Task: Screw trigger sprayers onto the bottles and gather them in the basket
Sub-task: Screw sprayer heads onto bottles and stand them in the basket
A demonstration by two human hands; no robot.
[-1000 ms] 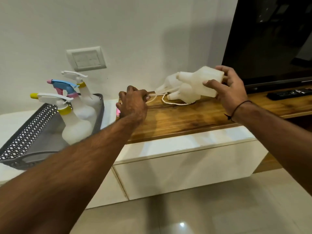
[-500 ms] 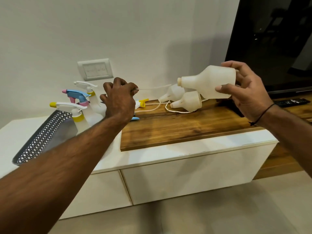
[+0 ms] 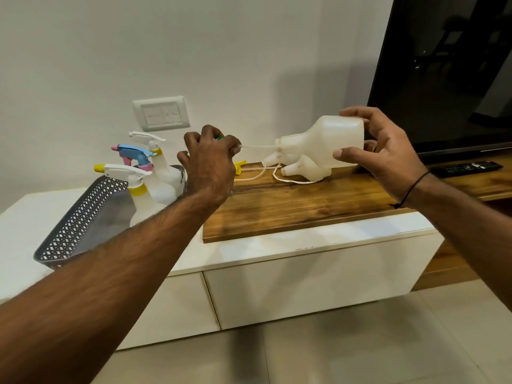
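Above the wooden top (image 3: pixel 304 206), right hand (image 3: pixel 388 159) grips a white bottle (image 3: pixel 329 142) sideways; left hand (image 3: pixel 210 164) is clenched on a sprayer, its tube (image 3: pixel 257 146) at the bottle's neck. Behind lie two more bottles (image 3: pixel 302 169) and loose tubing. Left, the perforated basket (image 3: pixel 83 217) on the white cabinet (image 3: pixel 304 273) holds three finished bottles (image 3: pixel 144 195). TV (image 3: pixel 448 73) and remote (image 3: pixel 468 167) at right

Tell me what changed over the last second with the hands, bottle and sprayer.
The right hand lifted the bottle off the wooden top and turned its neck leftward. The left hand picked up a sprayer, and its dip tube now meets the neck. Basket and its three bottles stayed.
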